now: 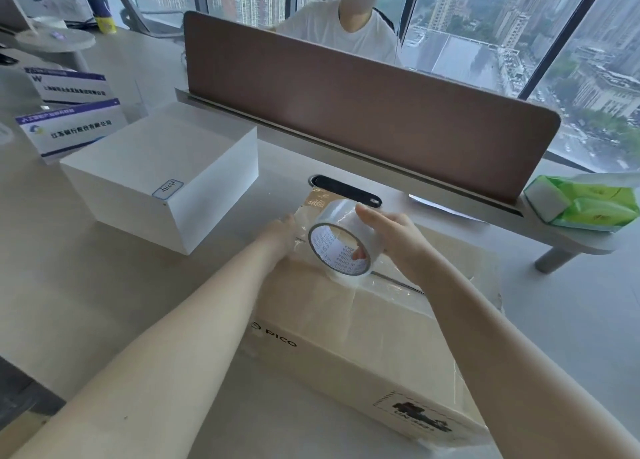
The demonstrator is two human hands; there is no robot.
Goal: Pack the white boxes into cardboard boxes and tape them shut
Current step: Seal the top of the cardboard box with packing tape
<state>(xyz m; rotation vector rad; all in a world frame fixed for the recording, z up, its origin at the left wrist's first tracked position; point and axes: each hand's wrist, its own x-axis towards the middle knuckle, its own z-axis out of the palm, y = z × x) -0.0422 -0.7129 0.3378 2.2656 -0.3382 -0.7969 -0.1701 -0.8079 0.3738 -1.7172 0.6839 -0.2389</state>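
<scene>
Right hand [394, 240] grips tape roll [341, 242] over cardboard box [346, 323] (left hand [282, 231] pressing its top).

Both my bare forearms reach in from the bottom of the frame toward its middle. My left hand [282, 231] lies flat, palm down, fingers stretched away from me, pressing on a surface. My right hand [391, 237] sits just right of it, curled in a grip, thumb tucked through a ring, fingers over its top.
</scene>
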